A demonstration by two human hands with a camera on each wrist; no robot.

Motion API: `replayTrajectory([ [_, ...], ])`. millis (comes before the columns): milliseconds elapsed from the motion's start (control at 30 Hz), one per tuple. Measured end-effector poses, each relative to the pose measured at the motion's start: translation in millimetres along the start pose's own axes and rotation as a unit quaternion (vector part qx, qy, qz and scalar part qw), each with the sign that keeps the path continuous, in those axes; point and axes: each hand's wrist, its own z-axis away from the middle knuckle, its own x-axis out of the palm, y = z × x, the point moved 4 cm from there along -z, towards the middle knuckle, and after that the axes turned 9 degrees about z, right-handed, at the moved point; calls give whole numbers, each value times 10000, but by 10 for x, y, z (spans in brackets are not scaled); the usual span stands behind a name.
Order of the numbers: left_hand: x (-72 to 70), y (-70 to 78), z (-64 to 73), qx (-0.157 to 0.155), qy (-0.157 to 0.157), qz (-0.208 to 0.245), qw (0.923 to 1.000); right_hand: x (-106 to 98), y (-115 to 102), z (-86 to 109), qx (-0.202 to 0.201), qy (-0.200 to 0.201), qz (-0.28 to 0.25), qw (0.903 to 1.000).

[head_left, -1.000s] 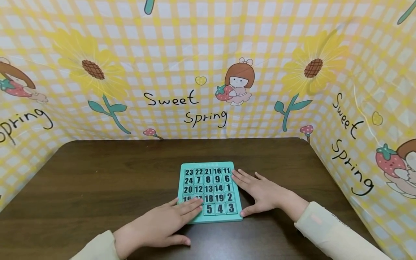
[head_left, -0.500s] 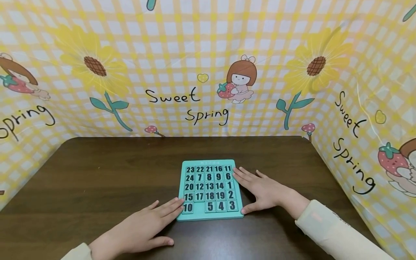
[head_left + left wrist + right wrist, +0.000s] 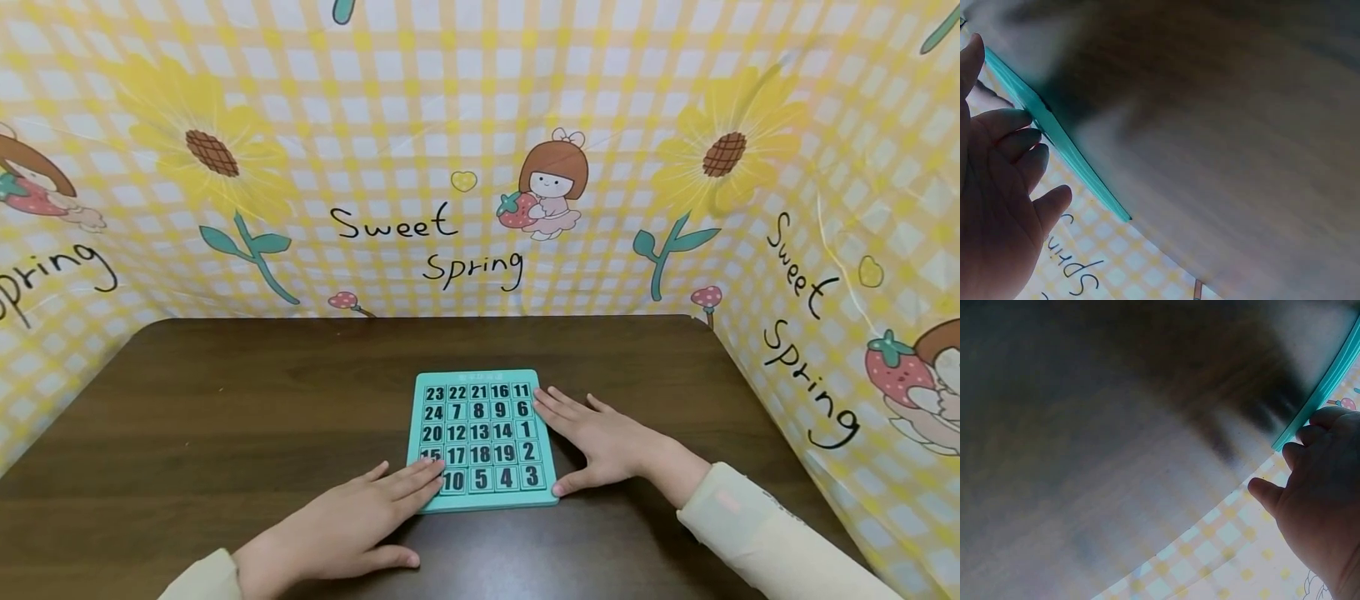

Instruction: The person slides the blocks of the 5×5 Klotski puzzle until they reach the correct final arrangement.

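A teal number slide puzzle [image 3: 495, 503] lies flat on the brown table, its dark-numbered tiles in rows. My left hand [image 3: 341, 525] reaches over its lower left corner with straight fingers. Their tips lie on the tiles, beside the 10 tile [image 3: 453, 481] and partly over the 15 tile [image 3: 429, 454]. The lower left slot is hidden beneath them. Along the right side, my right hand [image 3: 611, 446] rests fingertips at the upper edge and thumb at the lower corner. Both wrist views show the puzzle's teal edge [image 3: 1079, 153] near extended fingers.
The dark wooden table [image 3: 262, 392] spreads around the puzzle. A yellow checked cloth [image 3: 397, 125] with sunflowers and lettering stands behind it and along both sides.
My left hand drew back left off the tiles, then came right again over the lower left corner. The 10 tile slid one slot right, beside the 5. The right hand stayed put.
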Motion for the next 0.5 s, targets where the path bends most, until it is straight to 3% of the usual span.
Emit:
replayTrajectory([
  [200,-22,8,-38,15,82,-133,9999,4,4,-2,6,-1,16,10000],
  [500,-127,-142,-24,-296,300,-105,9991,11,4,0,-9,22,18,10000],
])
